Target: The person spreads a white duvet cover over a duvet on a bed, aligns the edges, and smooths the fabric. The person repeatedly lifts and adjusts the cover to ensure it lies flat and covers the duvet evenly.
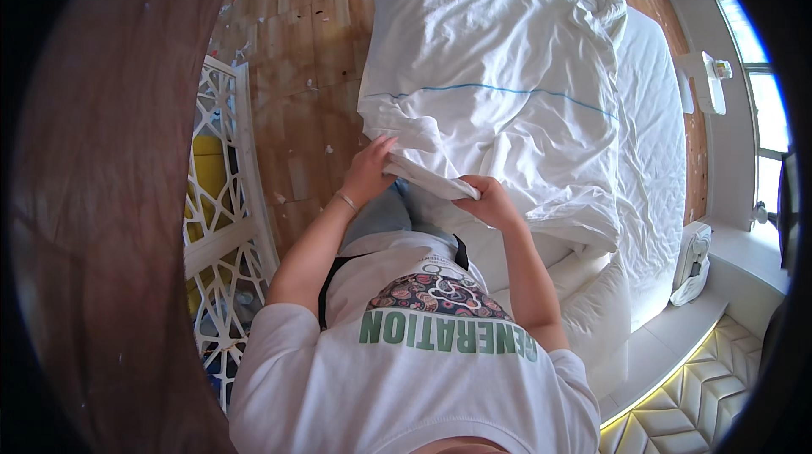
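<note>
A white duvet (pixel 482 29) with a thin blue line across it lies wrinkled over a bed with a white sheet (pixel 653 105). My right hand (pixel 488 200) is closed around a rolled fold of the duvet's near edge, thumb on top. At the duvet's near left corner, my left hand (pixel 374 165) touches the same edge; its fingers rest on the cloth and are partly hidden, so the hold is unclear. The folded edge runs between both hands, just above my legs. White pillows (pixel 590 295) lie beside my right forearm, partly under the duvet.
A white lattice partition (pixel 219 232) stands on the left, with yellow items behind it. Scraps litter the wooden floor (pixel 292 73). A padded headboard (pixel 691 384) with a lit ledge is at the lower right. White furniture (pixel 704 83) stands near the window.
</note>
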Motion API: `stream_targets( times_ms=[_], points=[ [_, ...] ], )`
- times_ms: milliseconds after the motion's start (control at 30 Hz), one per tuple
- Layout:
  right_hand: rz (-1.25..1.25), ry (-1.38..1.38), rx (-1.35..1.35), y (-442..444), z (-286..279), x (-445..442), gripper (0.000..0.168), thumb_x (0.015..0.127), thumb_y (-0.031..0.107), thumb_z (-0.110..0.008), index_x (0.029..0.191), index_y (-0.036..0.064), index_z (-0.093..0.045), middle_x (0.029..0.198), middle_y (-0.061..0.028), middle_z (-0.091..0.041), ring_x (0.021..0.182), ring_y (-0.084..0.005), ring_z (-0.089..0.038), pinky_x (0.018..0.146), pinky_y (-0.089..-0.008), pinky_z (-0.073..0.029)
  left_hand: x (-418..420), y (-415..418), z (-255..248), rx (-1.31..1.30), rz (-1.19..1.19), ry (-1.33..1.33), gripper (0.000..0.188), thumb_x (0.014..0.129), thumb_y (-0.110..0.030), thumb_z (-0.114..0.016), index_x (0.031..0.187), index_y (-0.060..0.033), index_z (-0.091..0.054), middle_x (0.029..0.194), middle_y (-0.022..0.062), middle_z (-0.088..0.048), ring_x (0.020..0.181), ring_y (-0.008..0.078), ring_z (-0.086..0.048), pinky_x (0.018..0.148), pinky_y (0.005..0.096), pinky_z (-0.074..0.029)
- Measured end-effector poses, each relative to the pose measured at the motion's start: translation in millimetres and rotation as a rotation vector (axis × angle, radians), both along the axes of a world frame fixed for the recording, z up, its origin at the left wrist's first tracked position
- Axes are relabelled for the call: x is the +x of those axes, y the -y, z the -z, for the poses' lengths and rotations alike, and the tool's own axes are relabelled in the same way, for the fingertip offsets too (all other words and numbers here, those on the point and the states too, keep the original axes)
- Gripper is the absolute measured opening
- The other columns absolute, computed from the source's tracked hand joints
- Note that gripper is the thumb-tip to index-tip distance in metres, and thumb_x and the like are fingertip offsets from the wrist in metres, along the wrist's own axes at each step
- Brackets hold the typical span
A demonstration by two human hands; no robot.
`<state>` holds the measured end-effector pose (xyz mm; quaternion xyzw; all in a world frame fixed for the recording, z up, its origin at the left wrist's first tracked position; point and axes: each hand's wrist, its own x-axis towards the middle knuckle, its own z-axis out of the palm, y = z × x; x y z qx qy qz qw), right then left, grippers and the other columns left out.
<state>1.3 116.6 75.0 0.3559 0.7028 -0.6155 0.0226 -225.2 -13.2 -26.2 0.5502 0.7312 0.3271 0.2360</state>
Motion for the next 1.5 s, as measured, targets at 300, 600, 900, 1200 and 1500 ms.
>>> stream_targets(
  times_ms=[300,600,900,1200,1500],
  points=[
    [0.157,-0.079,-0.103,-5,-3,38,0.023,0.072,0.004,-0.066,0.095,0.002,-0.065,0.075,0.0026,-0.06,0.068,-0.0044,-0.051,0.062,-0.022,-0.043,-9,-29,14,-0.074,-0.231,0.728,0.051,0.075,-0.003,-0.059,0.12,-0.0064,-0.035,0.114,0.0146,-0.053,0.098,0.0292,-0.058,0.085,0.0378,-0.046],
    [0.163,-0.061,-0.124,2,-8,50,0.021,0.073,0.006,-0.067,0.093,0.001,-0.063,0.072,0.0021,-0.059,0.065,-0.0053,-0.05,0.059,-0.0226,-0.042,-1,-53,-9,-0.377,-0.269,1.759,0.028,0.086,-0.03,-0.051,0.109,-0.0125,-0.049,0.098,0.0064,-0.06,0.085,0.018,-0.062,0.071,0.0297,-0.048],
    [-0.061,-0.026,-0.053,12,22,55,0.023,0.076,0.015,-0.067,0.094,0.002,-0.06,0.089,-0.0026,-0.057,0.081,-0.0106,-0.053,0.07,-0.025,-0.043,34,-74,-23,-0.25,-0.421,1.518,0.03,0.08,-0.009,-0.054,0.11,-0.0055,-0.054,0.093,0.0039,-0.06,0.076,0.015,-0.06,0.064,0.027,-0.05],
    [0.367,-0.18,0.284,33,9,-28,0.046,0.076,0.012,-0.065,0.117,0.005,-0.046,0.103,-0.0129,-0.057,0.091,-0.022,-0.058,0.074,-0.0307,-0.047,64,-52,-79,0.001,-0.143,0.984,0.038,0.079,-0.005,-0.054,0.116,0.0,-0.047,0.104,0.0063,-0.056,0.093,0.0134,-0.054,0.08,0.0258,-0.044],
    [0.456,-0.525,-0.195,29,31,-32,0.032,0.089,0.016,-0.051,0.118,0.005,-0.047,0.097,-0.0058,-0.06,0.091,-0.0149,-0.056,0.079,-0.026,-0.044,53,-43,-91,-0.034,-0.067,1.248,0.028,0.084,0.0,-0.045,0.113,-0.0014,-0.044,0.1,0.005,-0.054,0.091,0.0099,-0.055,0.074,0.025,-0.05]
  ],
)
